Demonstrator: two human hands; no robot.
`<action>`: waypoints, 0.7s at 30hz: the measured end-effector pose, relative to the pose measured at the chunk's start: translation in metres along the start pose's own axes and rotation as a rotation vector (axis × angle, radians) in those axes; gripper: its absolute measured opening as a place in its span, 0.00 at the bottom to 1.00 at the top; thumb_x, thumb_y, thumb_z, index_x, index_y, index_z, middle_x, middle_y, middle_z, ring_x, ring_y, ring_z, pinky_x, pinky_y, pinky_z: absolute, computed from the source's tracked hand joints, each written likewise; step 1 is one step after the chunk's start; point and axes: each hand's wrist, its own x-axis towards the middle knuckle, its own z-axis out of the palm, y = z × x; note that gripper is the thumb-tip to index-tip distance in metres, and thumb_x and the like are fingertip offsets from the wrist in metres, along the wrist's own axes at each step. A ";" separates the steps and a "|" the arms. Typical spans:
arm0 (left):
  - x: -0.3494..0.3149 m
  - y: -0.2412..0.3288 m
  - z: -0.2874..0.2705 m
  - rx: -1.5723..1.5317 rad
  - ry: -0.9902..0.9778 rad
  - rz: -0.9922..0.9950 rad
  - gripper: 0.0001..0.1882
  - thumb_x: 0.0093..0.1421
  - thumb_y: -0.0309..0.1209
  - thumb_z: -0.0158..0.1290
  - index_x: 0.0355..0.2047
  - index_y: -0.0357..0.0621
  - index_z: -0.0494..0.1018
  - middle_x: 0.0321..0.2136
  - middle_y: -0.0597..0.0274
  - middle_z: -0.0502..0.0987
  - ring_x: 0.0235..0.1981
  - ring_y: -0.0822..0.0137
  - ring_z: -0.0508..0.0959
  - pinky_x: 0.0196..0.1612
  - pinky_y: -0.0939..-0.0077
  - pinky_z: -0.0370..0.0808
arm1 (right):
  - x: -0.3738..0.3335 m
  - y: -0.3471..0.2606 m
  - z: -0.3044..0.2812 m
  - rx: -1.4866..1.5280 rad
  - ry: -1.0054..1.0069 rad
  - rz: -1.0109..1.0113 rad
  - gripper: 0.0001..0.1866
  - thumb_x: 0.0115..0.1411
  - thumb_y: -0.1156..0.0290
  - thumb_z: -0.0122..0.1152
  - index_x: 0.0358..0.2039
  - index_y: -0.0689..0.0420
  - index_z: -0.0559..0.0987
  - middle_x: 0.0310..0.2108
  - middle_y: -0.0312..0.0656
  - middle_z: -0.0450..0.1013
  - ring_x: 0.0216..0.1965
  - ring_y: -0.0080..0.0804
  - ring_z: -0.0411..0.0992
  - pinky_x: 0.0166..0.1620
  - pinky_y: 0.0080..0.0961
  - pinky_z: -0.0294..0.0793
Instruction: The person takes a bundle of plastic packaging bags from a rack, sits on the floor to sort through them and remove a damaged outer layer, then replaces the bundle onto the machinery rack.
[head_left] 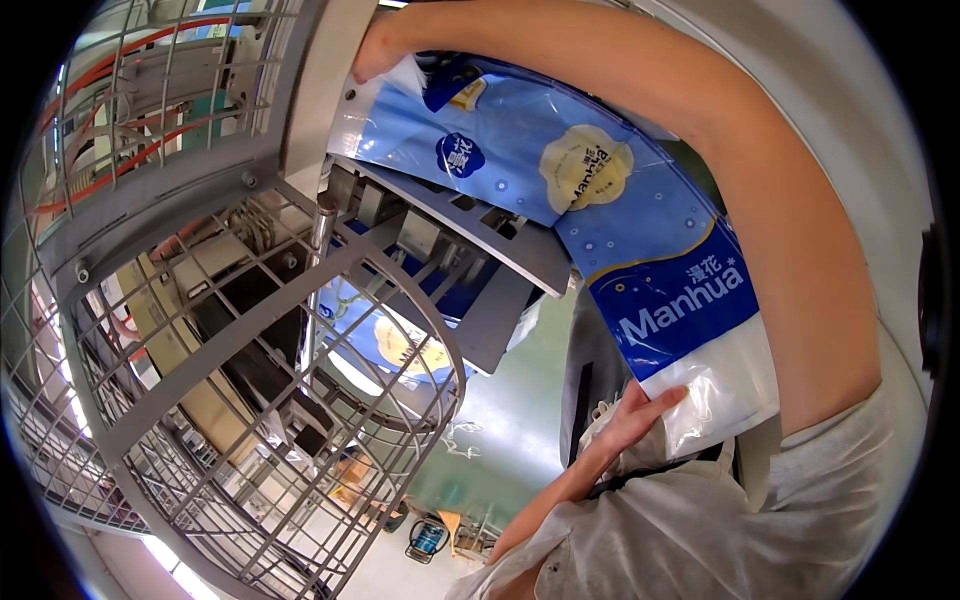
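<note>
Along blue packaging (pixel 640 235), the right arm (pixel 780 170) arches; left hand (pixel 632 418) clasps it.

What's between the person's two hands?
Blue-and-white plastic packaging fills the stretch from the right hand, near the top, to the left hand, lower down, in the head view.

Shirt (pixel 670 530) — light greyish beige, creased | right sleeve (pixel 832 475) — short, rumpled

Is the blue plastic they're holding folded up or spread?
Spread out, though bent: the blue plastic stretches from the left hand toward the right hand.
</note>
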 end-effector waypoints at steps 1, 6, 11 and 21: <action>-0.001 0.002 0.001 0.000 0.004 0.001 0.22 0.59 0.22 0.55 0.54 0.39 0.66 0.46 0.61 0.74 0.47 0.68 0.75 0.51 0.72 0.72 | -0.002 -0.003 0.001 -0.052 0.069 -0.022 0.24 0.52 0.60 0.60 0.48 0.57 0.77 0.47 0.50 0.74 0.50 0.46 0.71 0.54 0.38 0.69; -0.006 0.007 0.003 -0.011 0.005 -0.009 0.21 0.59 0.22 0.55 0.53 0.38 0.66 0.46 0.61 0.75 0.47 0.68 0.75 0.51 0.72 0.72 | -0.003 -0.006 -0.005 -0.044 0.053 -0.070 0.24 0.53 0.62 0.59 0.49 0.58 0.76 0.48 0.52 0.73 0.50 0.48 0.70 0.54 0.39 0.69; -0.008 0.008 0.003 -0.021 0.021 -0.004 0.22 0.59 0.22 0.55 0.54 0.38 0.66 0.47 0.61 0.74 0.48 0.68 0.75 0.52 0.71 0.72 | 0.010 -0.002 -0.002 0.055 -0.012 -0.070 0.25 0.52 0.63 0.60 0.51 0.59 0.74 0.50 0.52 0.72 0.52 0.48 0.69 0.55 0.39 0.68; -0.011 0.005 0.001 -0.043 0.010 -0.028 0.23 0.59 0.24 0.56 0.55 0.38 0.65 0.48 0.59 0.74 0.48 0.67 0.74 0.53 0.70 0.71 | 0.041 0.030 0.017 0.170 0.071 -0.166 0.31 0.48 0.56 0.63 0.54 0.50 0.74 0.56 0.47 0.68 0.59 0.43 0.62 0.60 0.35 0.61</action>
